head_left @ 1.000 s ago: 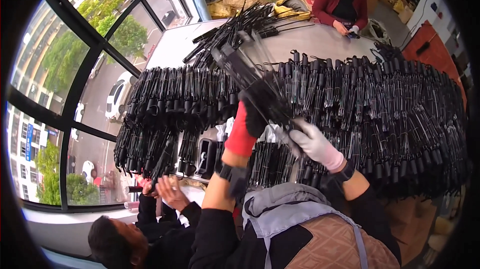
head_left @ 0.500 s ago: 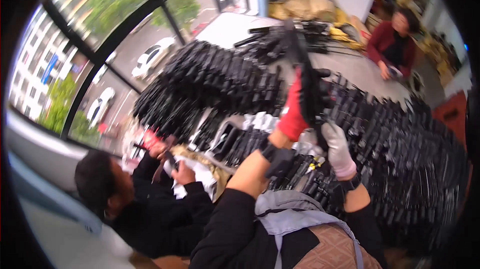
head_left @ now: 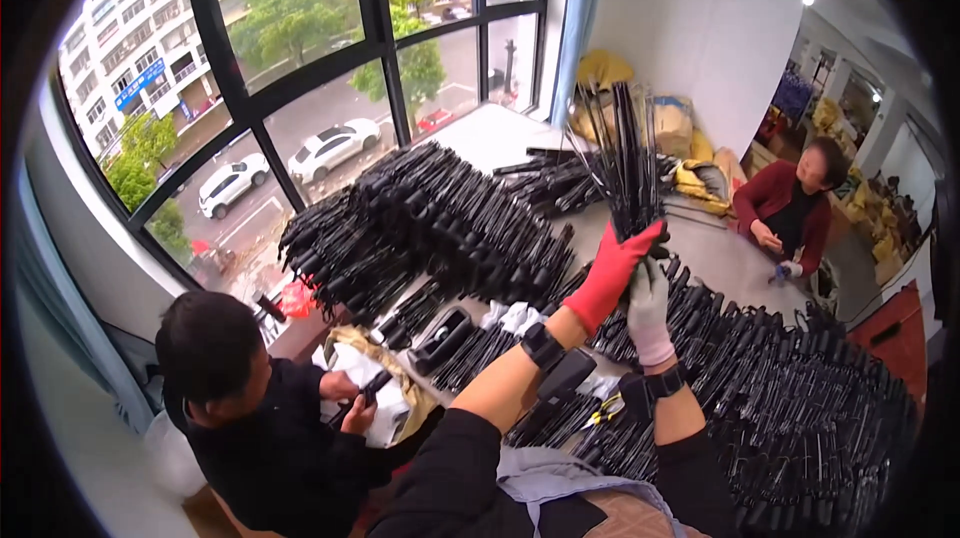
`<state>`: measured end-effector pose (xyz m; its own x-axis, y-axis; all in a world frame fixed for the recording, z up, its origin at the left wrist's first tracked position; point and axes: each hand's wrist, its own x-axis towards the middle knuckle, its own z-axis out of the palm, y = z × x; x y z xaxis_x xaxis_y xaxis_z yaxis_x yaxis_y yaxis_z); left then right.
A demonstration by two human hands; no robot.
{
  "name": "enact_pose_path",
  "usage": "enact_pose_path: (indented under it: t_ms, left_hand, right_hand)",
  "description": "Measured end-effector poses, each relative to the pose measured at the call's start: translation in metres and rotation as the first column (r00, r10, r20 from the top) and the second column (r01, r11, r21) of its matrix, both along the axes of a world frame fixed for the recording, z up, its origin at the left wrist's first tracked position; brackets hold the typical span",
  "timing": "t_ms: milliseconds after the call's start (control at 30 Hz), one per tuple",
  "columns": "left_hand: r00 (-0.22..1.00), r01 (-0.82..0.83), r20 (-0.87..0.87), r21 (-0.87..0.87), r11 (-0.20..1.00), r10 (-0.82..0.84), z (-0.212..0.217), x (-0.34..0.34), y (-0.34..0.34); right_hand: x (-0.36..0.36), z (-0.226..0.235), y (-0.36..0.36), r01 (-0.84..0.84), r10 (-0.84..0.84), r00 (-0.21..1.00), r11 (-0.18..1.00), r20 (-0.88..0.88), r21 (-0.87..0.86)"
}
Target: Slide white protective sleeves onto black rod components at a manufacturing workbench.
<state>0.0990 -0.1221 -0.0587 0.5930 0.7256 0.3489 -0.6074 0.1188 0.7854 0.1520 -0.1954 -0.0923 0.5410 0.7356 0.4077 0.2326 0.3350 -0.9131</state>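
Observation:
A black folding umbrella frame (head_left: 630, 163) stands up above the table, its metal ribs fanned out at the top. My left hand (head_left: 615, 273), in a red glove, is wrapped round its lower part. Just below and to the right, my right hand (head_left: 650, 308), in a whitish glove with dark fingertips, is closed on the lower end, which is mostly hidden. Rows of similar frames (head_left: 800, 418) lie packed to the right of my hands. Another thick stack of frames (head_left: 430, 218) is piled to the left, toward the window.
A person in black (head_left: 290, 448) at my left handles a small dark piece (head_left: 375, 388). Across the table a person in dark red (head_left: 770, 203) works. Yellow-handled pliers (head_left: 604, 411) and a black tray-like case (head_left: 440, 343) lie before me. Sacks (head_left: 675, 128) stand by the far wall.
The umbrella frame's ribs, bunched and blurred before, are now spread apart at the top. Both my hands still hold it. The view has turned, showing more of the window.

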Motion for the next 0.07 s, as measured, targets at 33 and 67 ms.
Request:
enact_pose_path:
  t_ms: [33, 67]
  left_hand:
    - [0.998, 0.061, -0.029, -0.061, 0.996, -0.063, 0.003, 0.006, -0.001]
    - [0.991, 0.117, -0.056, -0.123, 0.985, -0.124, 0.006, 0.011, -0.001]
  right_hand:
    - [0.011, -0.01, 0.003, 0.026, -0.029, 0.998, 0.999, 0.057, 0.048]
    - [0.021, -0.021, 0.005, 0.047, -0.058, 0.992, 0.994, 0.111, 0.096]
